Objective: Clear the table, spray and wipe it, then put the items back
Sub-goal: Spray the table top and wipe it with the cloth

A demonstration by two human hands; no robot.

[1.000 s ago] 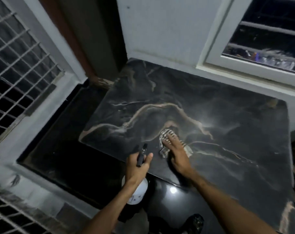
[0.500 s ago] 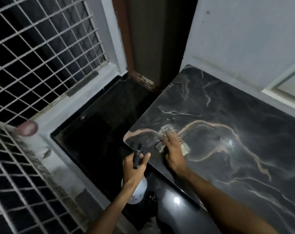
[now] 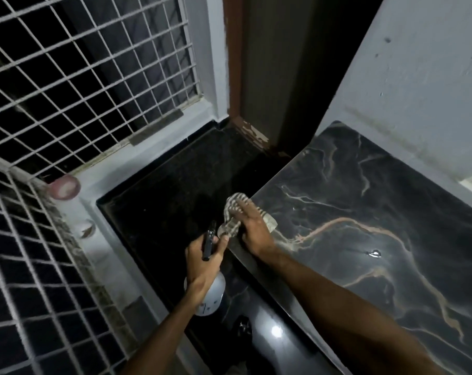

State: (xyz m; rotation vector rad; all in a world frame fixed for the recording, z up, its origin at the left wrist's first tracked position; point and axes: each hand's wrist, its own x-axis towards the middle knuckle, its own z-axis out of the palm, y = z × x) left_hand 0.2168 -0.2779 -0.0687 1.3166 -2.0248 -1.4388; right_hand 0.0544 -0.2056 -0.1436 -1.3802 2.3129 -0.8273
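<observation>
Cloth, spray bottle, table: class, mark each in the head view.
cloth (image 3: 230,227), head view, bunched striped folds
spray bottle (image 3: 215,295), head view, white round body
table (image 3: 364,212), head view, bare marbled top

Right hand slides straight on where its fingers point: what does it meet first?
The right hand presses the striped cloth at the table corner; straight on it leaves the edge, over the dark floor. Nothing else looks in line; depth unclear.

cloth (image 3: 236,215) under right hand (image 3: 254,230) on table's (image 3: 378,212) near-left corner, partly overhanging; left hand (image 3: 202,262) with spray bottle (image 3: 209,293) just left; grille (image 3: 80,77) far left.
</observation>
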